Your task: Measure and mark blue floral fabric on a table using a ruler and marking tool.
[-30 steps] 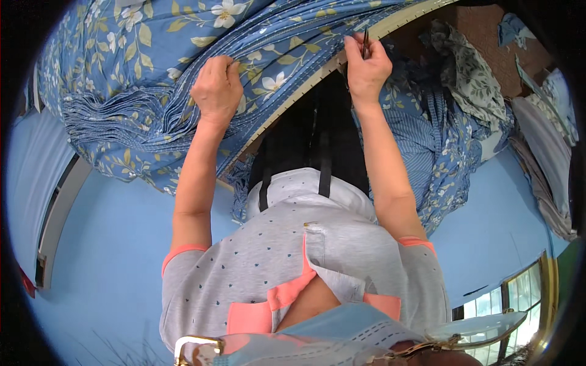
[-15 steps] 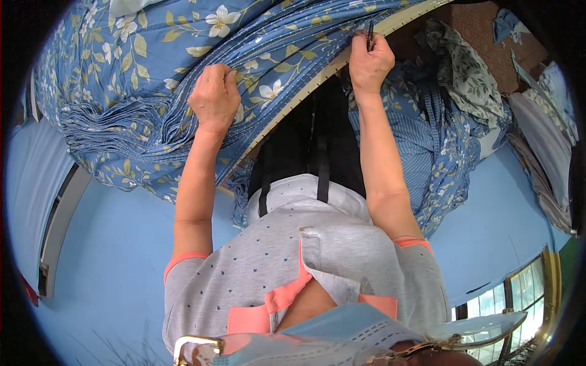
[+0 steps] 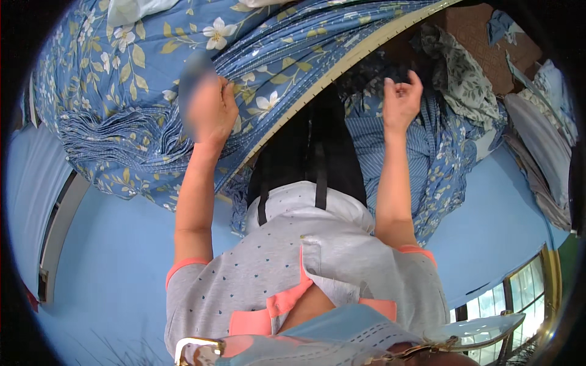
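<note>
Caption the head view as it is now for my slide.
Left hand over floral fabric, right hand over piled cloth, fingers bent, a ticked cream strip running between them.

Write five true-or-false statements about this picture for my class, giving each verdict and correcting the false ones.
1. The left hand is over the blue floral fabric. True.
2. The right hand rests on the pale edge strip. False: the right hand is off the pale edge strip, to its right.
3. The blue floral fabric has white flowers. True.
4. The shirt is plain green. False: the shirt is grey with coral trim.
5. The grey leaf-patterned cloth lies right of the right hand. True.
</note>
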A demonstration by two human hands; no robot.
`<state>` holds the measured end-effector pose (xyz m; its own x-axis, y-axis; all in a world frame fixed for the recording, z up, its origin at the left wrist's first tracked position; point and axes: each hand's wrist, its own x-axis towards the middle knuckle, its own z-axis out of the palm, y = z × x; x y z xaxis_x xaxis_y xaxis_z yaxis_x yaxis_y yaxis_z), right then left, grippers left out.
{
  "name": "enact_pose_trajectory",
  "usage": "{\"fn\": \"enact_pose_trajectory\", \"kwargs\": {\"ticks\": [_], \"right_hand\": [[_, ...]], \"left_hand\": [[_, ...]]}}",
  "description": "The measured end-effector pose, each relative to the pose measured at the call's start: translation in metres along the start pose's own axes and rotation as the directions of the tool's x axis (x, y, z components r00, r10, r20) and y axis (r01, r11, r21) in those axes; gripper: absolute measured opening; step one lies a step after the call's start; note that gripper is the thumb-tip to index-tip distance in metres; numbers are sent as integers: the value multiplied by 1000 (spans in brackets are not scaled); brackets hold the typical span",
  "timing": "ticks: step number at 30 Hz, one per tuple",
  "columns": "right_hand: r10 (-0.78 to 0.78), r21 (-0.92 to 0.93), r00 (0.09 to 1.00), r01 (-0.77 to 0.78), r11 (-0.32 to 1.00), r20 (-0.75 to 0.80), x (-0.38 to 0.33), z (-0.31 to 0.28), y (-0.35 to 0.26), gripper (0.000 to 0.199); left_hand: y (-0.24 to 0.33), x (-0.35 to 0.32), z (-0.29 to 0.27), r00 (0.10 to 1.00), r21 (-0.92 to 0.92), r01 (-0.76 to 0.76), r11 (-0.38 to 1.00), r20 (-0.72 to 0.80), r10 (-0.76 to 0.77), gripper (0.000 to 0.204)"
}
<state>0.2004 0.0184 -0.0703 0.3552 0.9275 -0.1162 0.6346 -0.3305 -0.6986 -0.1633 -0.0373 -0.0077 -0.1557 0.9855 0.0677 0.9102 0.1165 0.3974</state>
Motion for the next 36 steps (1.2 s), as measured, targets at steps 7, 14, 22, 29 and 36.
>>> {"fn": "enact_pose_trajectory", "kwargs": {"ticks": [7,14,22,29,36], "right_hand": [[20,441,891,-245,863,454,-33,35,-93,16],[70,599,947,-255,759,315,-48,65,-88,17],[99,497,993,-114,860,57,25,59,-78,30],[2,405,998,22,914,-57,33,75,-83,25],[-39,233,996,57,971,-82,37,65,-62,26]], "left_hand": [[1,-1,-6,1000,-32,18,999,6,-18,13],[0,4,-6,1000,-50,24,998,2,-24,11],[3,2,-6,1000,-44,21,999,13,-20,11],[-1,3,-4,1000,-30,5,1000,18,-5,11],[0,4,-3,999,-5,-8,1000,42,8,12]]}}
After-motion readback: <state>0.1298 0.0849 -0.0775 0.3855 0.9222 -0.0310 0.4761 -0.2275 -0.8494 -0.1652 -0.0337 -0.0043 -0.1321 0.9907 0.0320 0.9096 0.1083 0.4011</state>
